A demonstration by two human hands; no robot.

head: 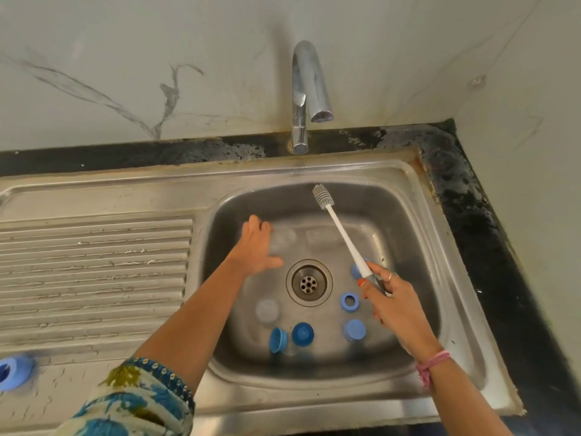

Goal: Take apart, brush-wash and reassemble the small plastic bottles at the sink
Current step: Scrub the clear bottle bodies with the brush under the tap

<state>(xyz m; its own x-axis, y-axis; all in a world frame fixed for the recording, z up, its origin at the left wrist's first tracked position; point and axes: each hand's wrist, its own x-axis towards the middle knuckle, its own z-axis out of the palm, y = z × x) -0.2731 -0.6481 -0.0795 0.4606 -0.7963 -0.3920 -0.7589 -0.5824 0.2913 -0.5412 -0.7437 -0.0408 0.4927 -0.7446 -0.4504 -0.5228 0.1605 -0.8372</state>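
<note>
Two hands work: my right hand (388, 302) grips the white long-handled bottle brush (342, 237) ready; my left hand (256, 243), fingers loosely spread, reaches a clear plastic bottle (283, 239) beside it.

clear bottles (284, 239): blurred, perhaps two | blue ring (12, 372): cut by left edge

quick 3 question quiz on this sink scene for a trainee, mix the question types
1. True or false: water is running from the tap.
2. Which hand holds the bottle brush?
A. left
B. right
C. neither
3. Fill in: the blue ring with the open centre lies just to the ____ of the drain.

Key: 1 false; 2 B, the right hand grips the handle while the left hand reaches toward a clear bottle; 3 right.
</note>
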